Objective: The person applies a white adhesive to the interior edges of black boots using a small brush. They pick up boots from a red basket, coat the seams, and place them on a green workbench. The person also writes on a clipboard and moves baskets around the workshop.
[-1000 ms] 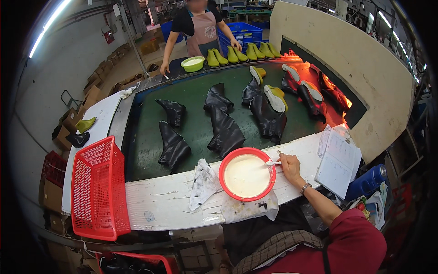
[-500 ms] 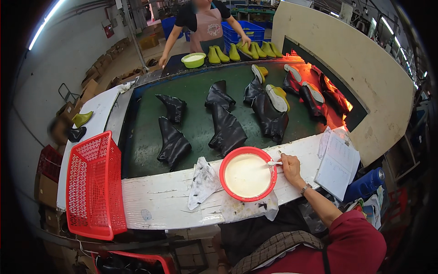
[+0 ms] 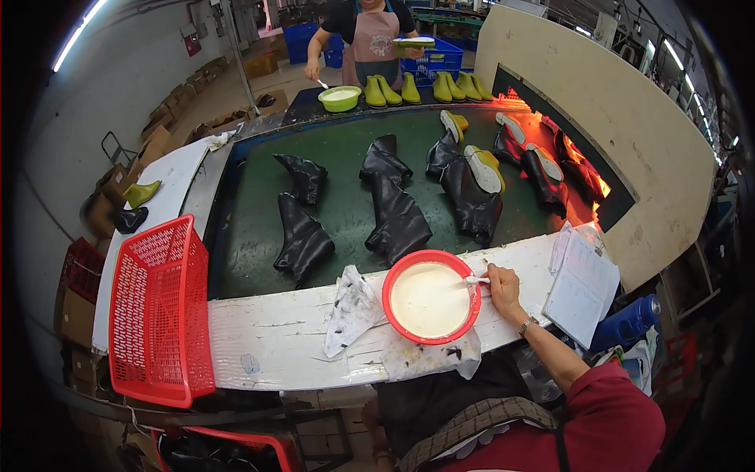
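Right hand (image 3: 502,285) rests at the right rim of the red bowl (image 3: 431,296), fingers clenched on a white brush handle (image 3: 475,279). The handle's long axis runs roughly level, pointing left from the grip over the pale liquid. The bowl sits on the white bench edge (image 3: 267,334), just left of the hand, over stained rags (image 3: 354,308). Left hand is not in view. Beyond the bowl, black boots (image 3: 397,220) lie on the green belt (image 3: 252,228). Paper sheets (image 3: 582,279) lie close to the right; the red basket (image 3: 157,311) stands well to the left
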A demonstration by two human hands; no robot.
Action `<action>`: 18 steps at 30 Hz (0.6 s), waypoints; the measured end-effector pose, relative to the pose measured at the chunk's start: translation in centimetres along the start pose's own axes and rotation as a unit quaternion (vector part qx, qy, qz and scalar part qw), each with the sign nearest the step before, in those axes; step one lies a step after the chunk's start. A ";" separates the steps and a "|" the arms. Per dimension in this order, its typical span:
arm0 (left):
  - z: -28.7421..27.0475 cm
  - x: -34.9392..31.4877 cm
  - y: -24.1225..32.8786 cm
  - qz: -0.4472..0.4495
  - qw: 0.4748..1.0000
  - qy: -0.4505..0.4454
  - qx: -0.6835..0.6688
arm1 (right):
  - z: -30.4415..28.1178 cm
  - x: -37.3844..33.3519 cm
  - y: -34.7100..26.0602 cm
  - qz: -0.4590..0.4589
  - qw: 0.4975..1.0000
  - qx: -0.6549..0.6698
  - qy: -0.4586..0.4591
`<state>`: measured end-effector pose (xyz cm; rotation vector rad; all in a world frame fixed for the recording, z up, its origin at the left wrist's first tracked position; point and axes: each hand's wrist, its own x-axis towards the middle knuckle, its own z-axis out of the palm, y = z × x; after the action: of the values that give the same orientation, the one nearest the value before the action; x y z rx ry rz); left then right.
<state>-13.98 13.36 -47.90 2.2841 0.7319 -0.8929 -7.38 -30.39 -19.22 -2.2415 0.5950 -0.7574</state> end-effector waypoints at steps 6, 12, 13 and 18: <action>0.1 0.2 0.0 0.000 1.000 0.004 -0.001 | -0.1 0.0 0.1 0.008 1.000 0.019 -0.005; 1.0 0.5 -1.2 -0.008 1.000 0.011 -0.008 | 0.2 0.1 0.5 -0.014 1.000 0.017 0.004; 1.5 0.7 -1.9 -0.009 1.000 0.010 -0.009 | 0.1 0.0 0.6 -0.015 1.000 0.016 0.006; 2.9 -0.4 -6.2 -0.006 1.000 0.001 0.019 | 0.6 0.4 1.3 -0.037 0.999 0.026 0.024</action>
<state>-19.50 15.53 -51.28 2.3163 0.7359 -0.9174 -6.94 -31.17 -20.42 -2.2119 0.5123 -0.8565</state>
